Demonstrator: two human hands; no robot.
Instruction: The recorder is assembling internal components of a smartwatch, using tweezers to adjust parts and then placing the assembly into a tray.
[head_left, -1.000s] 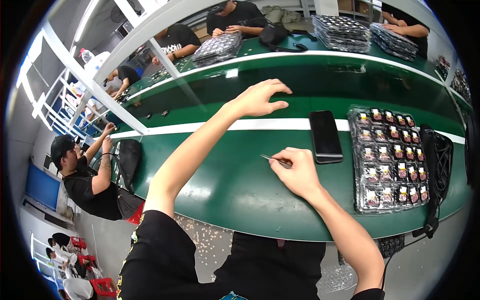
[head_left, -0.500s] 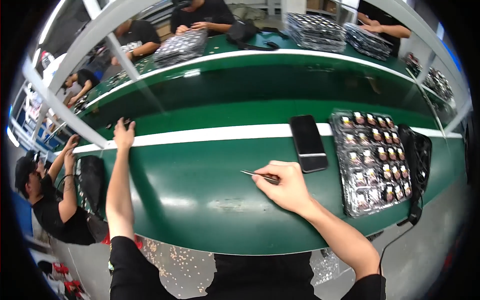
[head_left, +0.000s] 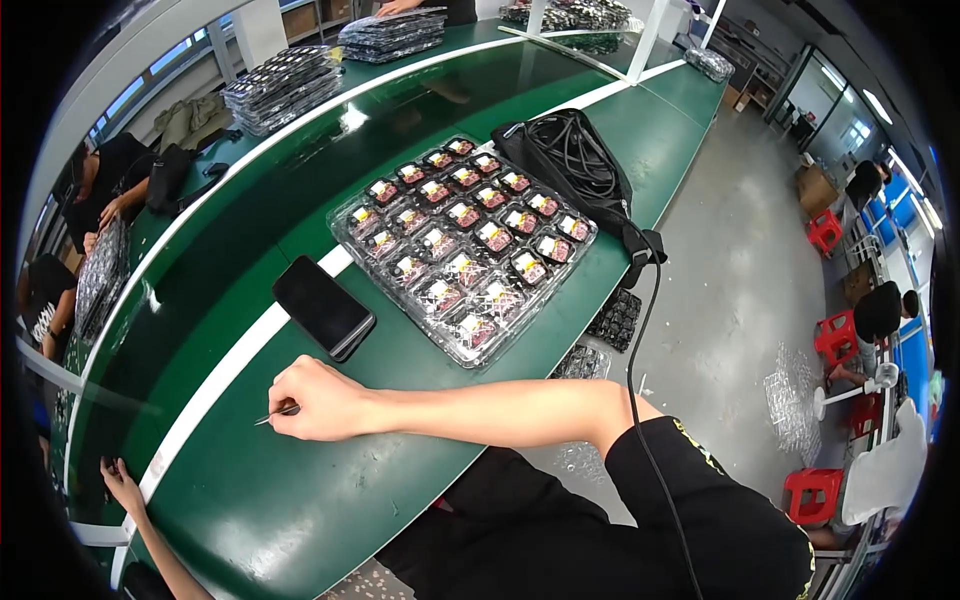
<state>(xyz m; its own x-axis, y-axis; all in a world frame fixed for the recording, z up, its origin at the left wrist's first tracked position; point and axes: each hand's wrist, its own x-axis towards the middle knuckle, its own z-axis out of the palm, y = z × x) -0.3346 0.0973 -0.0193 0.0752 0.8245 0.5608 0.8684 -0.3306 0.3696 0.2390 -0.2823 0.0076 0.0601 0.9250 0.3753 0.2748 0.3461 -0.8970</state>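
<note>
My right hand point(head_left: 318, 400) is closed round a thin pair of metal tweezers point(head_left: 264, 419), its tip sticking out to the left above the green bench. My left hand point(head_left: 124, 487) reaches far over to the left side, by the white strip; its fingers are apart and I see nothing held in them. A black smartphone point(head_left: 325, 308) lies beyond my right hand, partly on the strip. Beside the phone rests a clear plastic tray point(head_left: 470, 358) with rows of small black items bearing white, yellow and red marks.
Behind the tray sits a black bag point(head_left: 572, 160) with coiled cable; a black cord point(head_left: 655, 300) hangs from it past my right arm. Stacked trays point(head_left: 285, 90) and co-workers occupy the bench across. Red stools point(head_left: 815, 495) stand on the floor at the right.
The view has swung to the right, so the tray and phone now appear further left. My right hand still holds the tweezers. My left hand remains far out on the left.
</note>
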